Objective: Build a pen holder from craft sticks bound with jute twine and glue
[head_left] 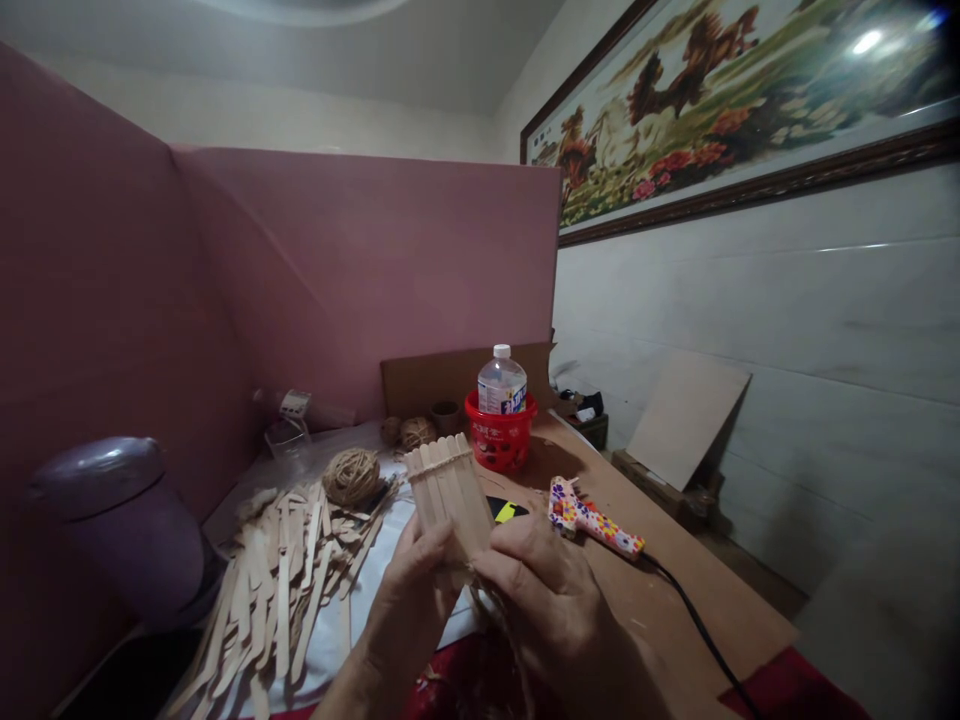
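A piece made of wooden craft sticks [450, 500] set side by side stands tilted before me, with a band of twine round its upper part. My left hand [417, 580] is closed on its left side, the thumb across the front. At the lower right, the bent fingers of my right hand [551, 590] press twine [514, 632] against the sticks, and its loose end hangs down below. Fingers hide the lower part of the piece. Just behind my right hand lies a black and yellow thing [508, 510], mostly covered.
Loose craft sticks [281, 580] lie heaped at the left by a twine ball [352, 476]. Behind stands a red basket [499, 440] holding a plastic bottle [502, 385]. A flower-patterned glue gun [596, 522] lies right, its black cord [697, 615] running forward. Pink panels [375, 250] enclose the table.
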`<action>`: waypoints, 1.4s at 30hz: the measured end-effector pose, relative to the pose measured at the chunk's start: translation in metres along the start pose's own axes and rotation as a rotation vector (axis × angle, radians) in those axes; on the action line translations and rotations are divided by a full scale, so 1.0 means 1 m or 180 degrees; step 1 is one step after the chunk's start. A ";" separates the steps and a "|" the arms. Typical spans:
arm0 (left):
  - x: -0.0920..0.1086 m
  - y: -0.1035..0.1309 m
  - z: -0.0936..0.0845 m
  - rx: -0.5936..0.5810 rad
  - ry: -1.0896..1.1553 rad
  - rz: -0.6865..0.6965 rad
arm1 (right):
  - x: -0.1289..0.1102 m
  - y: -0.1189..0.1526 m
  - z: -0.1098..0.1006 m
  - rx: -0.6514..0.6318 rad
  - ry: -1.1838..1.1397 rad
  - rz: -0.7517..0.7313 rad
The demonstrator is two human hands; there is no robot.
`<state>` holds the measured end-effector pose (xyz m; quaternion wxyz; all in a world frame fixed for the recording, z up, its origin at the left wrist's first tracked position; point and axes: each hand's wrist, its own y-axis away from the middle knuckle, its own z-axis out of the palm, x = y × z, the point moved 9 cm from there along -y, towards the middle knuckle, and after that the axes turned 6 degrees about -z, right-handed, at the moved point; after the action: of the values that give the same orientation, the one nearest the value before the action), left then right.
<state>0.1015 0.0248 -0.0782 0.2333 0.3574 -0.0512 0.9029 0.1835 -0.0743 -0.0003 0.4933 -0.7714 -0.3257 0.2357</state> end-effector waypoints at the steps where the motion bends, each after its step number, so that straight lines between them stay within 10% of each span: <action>1: 0.000 0.000 0.000 0.0029 -0.0028 0.0015 | 0.000 0.000 0.001 -0.0047 -0.0043 0.0031; 35: 0.008 -0.007 -0.014 0.0181 -0.0099 0.0105 | 0.021 0.019 0.007 0.0029 -0.0271 0.0667; 42: 0.002 -0.004 -0.008 0.0078 0.0137 0.0026 | 0.002 0.008 0.004 -0.0091 0.0111 -0.0053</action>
<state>0.0970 0.0309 -0.0828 0.2262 0.3406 -0.0365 0.9119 0.1847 -0.0727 -0.0094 0.4898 -0.7796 -0.3268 0.2134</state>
